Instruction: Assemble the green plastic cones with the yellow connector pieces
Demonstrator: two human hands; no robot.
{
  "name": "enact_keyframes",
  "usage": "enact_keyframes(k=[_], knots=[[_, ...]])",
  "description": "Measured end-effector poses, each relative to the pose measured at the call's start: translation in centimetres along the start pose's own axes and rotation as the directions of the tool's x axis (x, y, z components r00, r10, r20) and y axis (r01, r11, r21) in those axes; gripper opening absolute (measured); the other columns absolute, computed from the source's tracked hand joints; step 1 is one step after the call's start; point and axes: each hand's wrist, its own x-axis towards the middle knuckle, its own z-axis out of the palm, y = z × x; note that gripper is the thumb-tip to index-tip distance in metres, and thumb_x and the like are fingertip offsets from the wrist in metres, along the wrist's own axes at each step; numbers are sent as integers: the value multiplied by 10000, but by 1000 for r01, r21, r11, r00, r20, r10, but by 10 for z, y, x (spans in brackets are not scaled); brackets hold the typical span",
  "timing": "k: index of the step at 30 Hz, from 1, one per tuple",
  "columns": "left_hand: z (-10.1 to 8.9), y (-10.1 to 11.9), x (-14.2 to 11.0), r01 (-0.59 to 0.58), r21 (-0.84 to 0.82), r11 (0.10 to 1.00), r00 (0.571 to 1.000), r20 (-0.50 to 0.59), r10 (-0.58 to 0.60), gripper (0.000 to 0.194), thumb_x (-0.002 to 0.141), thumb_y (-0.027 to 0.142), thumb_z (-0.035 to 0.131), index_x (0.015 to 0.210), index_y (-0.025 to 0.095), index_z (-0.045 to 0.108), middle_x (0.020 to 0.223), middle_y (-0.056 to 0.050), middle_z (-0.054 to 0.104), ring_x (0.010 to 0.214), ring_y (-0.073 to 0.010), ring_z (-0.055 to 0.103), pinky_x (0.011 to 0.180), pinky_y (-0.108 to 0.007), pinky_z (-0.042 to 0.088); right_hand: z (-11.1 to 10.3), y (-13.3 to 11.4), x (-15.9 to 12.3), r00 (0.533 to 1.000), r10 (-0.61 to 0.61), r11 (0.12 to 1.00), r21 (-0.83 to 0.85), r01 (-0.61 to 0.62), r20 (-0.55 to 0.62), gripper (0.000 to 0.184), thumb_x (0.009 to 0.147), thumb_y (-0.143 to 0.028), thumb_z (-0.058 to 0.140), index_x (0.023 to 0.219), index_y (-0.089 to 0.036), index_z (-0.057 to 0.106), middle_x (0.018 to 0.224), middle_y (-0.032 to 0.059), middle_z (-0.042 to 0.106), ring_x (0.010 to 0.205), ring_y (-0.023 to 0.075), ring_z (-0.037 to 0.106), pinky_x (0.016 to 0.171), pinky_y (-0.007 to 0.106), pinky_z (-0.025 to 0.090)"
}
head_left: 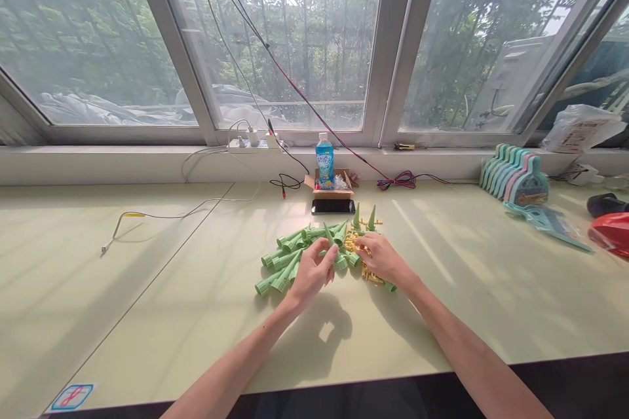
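Note:
My left hand (313, 268) is closed around a green plastic cone (329, 234), its pointed tip up between thumb and fingers. Beneath and left of that hand lies a pile of green cones (275, 260) with ribbed wide ends. My right hand (386, 256) has its fingertips pinched together at a heap of small yellow plastic pieces (372, 275); whether one is between them is hidden. Just beyond the right hand, two green cones (371, 218) stand upright, points up, with yellow pieces at their bases.
Behind the pile lies a black phone (333, 207), before a small cardboard box (334, 194) and a blue bottle (325, 162). Cables (400, 179) run along the sill. At the right are a row of pastel plastic items (515, 173) and a red object (610, 234).

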Motion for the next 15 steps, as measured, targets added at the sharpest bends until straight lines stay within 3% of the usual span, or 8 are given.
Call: enact_keyframes(k=[10,15], knots=[[1,2,0,-8,-7,1000,1000,-5,8,383,853,541,634,818,186,495,709,54,477,393,-42,453,389,-188,328,3,2,1,999,21,999,-39,-20,34,197,899,-80,542,827,-208,673,804,33,666,839,210,605,822,338,450],[1,2,0,-6,-4,1000,1000,1,6,374,864,532,627,825,187,489,680,62,448,397,-49,451,388,-187,323,1,0,1,999,40,999,5,-39,-33,198,905,-71,510,894,-201,659,868,55,677,872,223,599,798,330,465]])
